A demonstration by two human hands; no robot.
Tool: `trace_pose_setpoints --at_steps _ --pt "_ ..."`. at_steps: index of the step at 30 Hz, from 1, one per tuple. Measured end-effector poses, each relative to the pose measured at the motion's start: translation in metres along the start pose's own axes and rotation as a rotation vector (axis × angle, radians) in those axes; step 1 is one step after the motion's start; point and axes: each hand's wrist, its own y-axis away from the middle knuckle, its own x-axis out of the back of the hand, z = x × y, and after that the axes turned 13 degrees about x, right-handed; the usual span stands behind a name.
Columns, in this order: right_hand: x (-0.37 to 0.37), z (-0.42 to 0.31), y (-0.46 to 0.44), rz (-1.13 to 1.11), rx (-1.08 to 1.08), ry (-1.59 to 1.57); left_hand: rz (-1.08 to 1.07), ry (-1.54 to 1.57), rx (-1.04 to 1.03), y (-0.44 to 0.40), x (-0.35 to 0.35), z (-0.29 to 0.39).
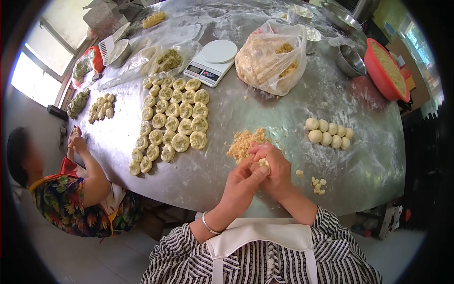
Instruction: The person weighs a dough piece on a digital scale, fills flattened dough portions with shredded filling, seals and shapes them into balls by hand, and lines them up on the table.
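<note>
Both my hands meet over the steel table, just in front of a crumbly yellow filling pile (245, 143). Between them they hold a small pale dough piece (264, 164), mostly covered by fingers. My left hand (242, 183), with a bangle at the wrist, presses it with thumb and fingers. My right hand (275, 171) is wrapped round its other side. Small dough bits (318, 185) lie to the right, and two rows of smooth white balls (327, 137) sit beyond them. Rows of flattened dough rounds with green filling (180, 142) stand to the left.
A white scale (211, 66) and a plastic bag of filling (269, 66) stand behind. At the right are a metal bowl (351, 62) and a red basin (388, 71). A co-worker (78, 194) works at the table's left edge.
</note>
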Motion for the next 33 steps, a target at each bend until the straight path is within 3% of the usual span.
trace_pose_setpoints --at_steps 6,9,12,15,18,20,23,27,33 --pt "0.021 -0.03 -0.025 -0.007 0.017 0.093 0.031 -0.054 -0.062 0.003 -0.002 0.013" --pt "0.023 -0.018 -0.021 -0.191 0.189 0.232 0.142 -0.659 -0.1 0.008 0.006 0.016" --pt "0.014 -0.019 -0.018 -0.145 0.054 0.077 0.339 -0.899 -0.062 0.017 -0.016 0.028" --pt "0.006 -0.014 -0.015 -0.056 0.127 0.105 0.005 -0.144 -0.18 0.007 0.001 0.007" --pt "0.006 -0.009 -0.008 -0.037 0.081 0.073 -0.155 0.181 0.084 -0.008 0.013 -0.001" --pt "0.004 -0.006 -0.005 -0.056 0.144 0.166 -0.145 0.17 0.101 -0.019 0.02 -0.02" --pt "-0.001 -0.021 -0.011 0.043 0.038 0.021 -0.138 0.145 0.082 -0.017 0.017 -0.01" --pt "0.014 -0.025 -0.02 -0.061 0.095 0.181 -0.178 -0.048 0.04 -0.015 0.018 -0.009" --pt "0.019 -0.024 -0.018 -0.12 0.222 0.241 -0.286 0.257 0.214 -0.008 0.014 -0.003"
